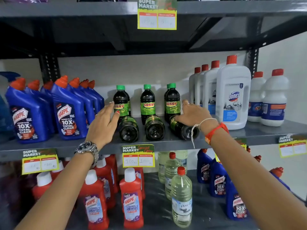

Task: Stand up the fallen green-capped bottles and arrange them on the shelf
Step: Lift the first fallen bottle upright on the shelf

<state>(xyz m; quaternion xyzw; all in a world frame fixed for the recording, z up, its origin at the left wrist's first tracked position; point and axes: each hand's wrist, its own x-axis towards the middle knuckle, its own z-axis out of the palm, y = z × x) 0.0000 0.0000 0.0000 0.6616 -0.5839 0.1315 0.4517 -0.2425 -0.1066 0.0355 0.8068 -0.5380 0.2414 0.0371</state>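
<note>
Three dark green-capped bottles lie on their sides on the grey middle shelf (66, 146), bases towards me: a left one (128, 130), a middle one (154, 128) and a right one (184, 128). Behind them upright green-capped bottles stand in three short rows: left (121, 101), middle (147, 102), right (172, 102). My left hand (103, 123) hovers with spread fingers beside the left fallen bottle, close to the left upright one, holding nothing. My right hand (194, 115) rests on top of the right fallen bottle, fingers curled over it.
Blue toilet-cleaner bottles (68, 110) crowd the shelf's left side. White red-capped jugs (232, 95) stand on its right. A price tag (138, 156) hangs on the shelf edge. Red cleaner bottles (131, 201) and clear bottles (181, 198) fill the shelf below. Another shelf (83, 9) runs overhead.
</note>
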